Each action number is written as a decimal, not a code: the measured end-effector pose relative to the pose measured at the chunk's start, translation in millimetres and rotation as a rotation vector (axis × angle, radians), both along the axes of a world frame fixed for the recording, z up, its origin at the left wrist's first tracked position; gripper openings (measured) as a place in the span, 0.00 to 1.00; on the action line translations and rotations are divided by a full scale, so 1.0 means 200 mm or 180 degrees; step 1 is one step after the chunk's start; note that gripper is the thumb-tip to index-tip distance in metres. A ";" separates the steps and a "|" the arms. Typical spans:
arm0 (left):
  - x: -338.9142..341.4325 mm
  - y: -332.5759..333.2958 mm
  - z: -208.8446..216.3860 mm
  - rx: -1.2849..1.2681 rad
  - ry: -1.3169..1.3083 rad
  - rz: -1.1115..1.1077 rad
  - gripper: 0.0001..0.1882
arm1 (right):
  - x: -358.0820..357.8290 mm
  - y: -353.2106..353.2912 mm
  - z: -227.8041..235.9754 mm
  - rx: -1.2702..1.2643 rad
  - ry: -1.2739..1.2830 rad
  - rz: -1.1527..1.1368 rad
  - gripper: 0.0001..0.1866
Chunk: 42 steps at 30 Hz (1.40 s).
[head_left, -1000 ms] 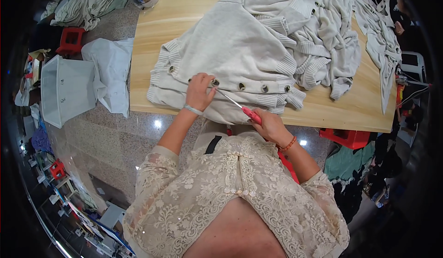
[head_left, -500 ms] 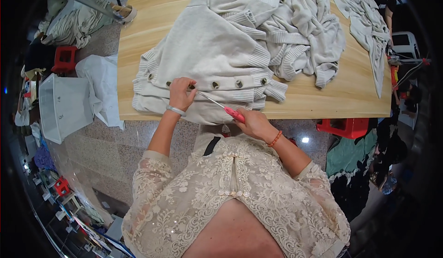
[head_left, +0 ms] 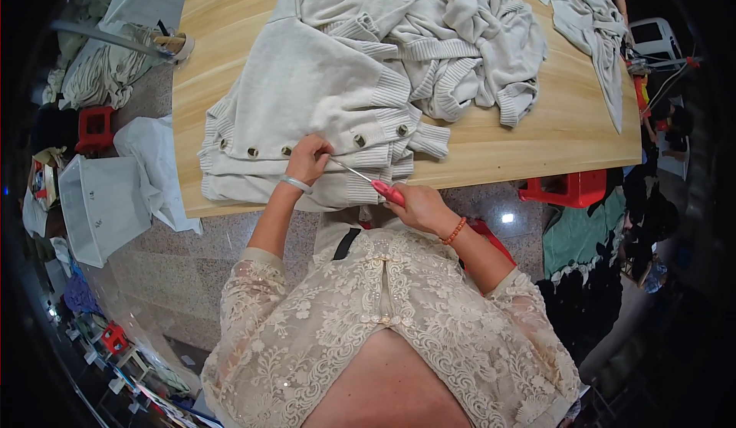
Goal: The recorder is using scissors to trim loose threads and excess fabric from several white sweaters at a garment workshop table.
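Note:
On the table lies an off-white knit cardigan [head_left: 299,75] with a row of dark buttons [head_left: 253,152] along its ribbed front band. My left hand [head_left: 309,158] is closed, its fingertips pinching that band between two visible buttons; whatever lies under them is hidden. The pink-handled tool [head_left: 389,193] with a thin metal shaft is gripped in my right hand [head_left: 425,207]. Its shaft slants up and left toward the left fingertips, and its tip is hidden there.
More crumpled off-white knitwear [head_left: 468,52] spreads over the wooden table [head_left: 537,152], with another piece [head_left: 583,14] at far right. A white bin [head_left: 107,213] and red stool [head_left: 96,127] stand left; another red stool [head_left: 567,190] sits under the right edge.
My left hand has passed along the band to a button place further right, and the tool's tip has followed it. The cardigan and whole table now appear further left in view.

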<state>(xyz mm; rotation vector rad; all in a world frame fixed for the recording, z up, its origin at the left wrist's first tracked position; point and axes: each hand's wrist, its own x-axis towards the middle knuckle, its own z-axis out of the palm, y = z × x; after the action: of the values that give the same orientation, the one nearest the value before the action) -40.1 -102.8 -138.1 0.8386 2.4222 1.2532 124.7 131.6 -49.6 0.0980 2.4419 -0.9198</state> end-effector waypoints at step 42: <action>0.08 0.56 0.06 0.0490 0.0253 -0.0446 0.12 | 0.27 0.48 0.18 -0.0188 -0.0332 -0.1019 0.15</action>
<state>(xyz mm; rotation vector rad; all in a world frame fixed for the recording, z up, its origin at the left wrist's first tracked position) -23.1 8.5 -126.2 1.1003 2.3027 1.3897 178.5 226.8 -13.9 0.5151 2.3390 -1.0917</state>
